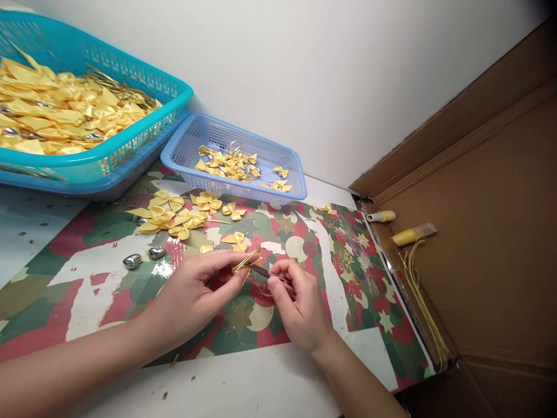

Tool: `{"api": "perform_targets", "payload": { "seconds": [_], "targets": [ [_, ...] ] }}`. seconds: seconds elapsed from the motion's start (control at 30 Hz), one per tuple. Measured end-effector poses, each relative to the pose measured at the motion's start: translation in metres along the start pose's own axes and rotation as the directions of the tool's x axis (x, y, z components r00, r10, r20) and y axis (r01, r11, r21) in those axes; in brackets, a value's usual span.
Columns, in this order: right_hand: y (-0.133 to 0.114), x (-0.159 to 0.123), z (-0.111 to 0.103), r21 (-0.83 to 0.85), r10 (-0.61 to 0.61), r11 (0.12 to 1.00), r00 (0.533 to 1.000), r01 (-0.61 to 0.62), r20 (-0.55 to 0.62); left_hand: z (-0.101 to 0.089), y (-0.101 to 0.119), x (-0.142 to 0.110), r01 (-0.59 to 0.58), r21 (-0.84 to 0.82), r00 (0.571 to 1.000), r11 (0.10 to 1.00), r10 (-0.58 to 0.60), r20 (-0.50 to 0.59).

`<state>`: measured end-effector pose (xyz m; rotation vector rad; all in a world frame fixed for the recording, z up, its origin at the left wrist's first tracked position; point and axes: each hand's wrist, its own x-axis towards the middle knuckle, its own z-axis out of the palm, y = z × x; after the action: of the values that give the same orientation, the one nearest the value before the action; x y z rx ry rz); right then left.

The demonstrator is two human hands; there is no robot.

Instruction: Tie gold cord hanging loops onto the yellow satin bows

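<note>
My left hand (191, 293) pinches a small gold ribbon loop (246, 259) between thumb and fingers, just above the patterned mat (331, 273). My right hand (300, 307) is closed on small pink-handled snips (265, 271), whose dark blades point left and touch the gold loop. Loose yellow satin bows (174, 217) lie on the mat just beyond my hands. Two silver heart-shaped pieces (143, 257) rest to the left of my left hand.
A large teal basket (143, 130) heaped with yellow bows sits at the back left. A smaller blue basket (296, 188) holds several bows. Cardboard (487, 232) stands at the right, with two yellow thread spools (409, 234) and loose yellow cords.
</note>
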<state>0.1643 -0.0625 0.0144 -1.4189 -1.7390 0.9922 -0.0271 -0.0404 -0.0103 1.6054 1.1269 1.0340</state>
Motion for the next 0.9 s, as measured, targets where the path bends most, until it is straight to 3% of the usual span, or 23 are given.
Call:
{"api": "perform_targets", "payload": {
  "seconds": [0.43,0.63,0.77,0.9],
  "targets": [
    [0.001,0.000,-0.001,-0.001,-0.008,1.000,1.000,0.008,-0.007,-0.001,0.003,0.001,-0.004,-0.002,1.000,1.000,0.004,0.000],
    [0.003,0.000,-0.006,0.175,-0.031,0.984,0.997,0.044,-0.073,0.000,0.003,0.001,0.012,-0.012,1.000,1.000,-0.012,0.006],
    [0.005,0.002,-0.002,0.139,-0.157,0.973,0.971,0.183,-0.180,0.000,0.000,-0.001,-0.003,-0.013,1.000,1.000,0.003,0.017],
    [0.006,0.003,0.005,0.032,-0.327,0.941,0.927,0.338,-0.182,0.000,0.001,-0.003,-0.144,0.042,0.987,0.989,0.140,0.079]
  ]
}}
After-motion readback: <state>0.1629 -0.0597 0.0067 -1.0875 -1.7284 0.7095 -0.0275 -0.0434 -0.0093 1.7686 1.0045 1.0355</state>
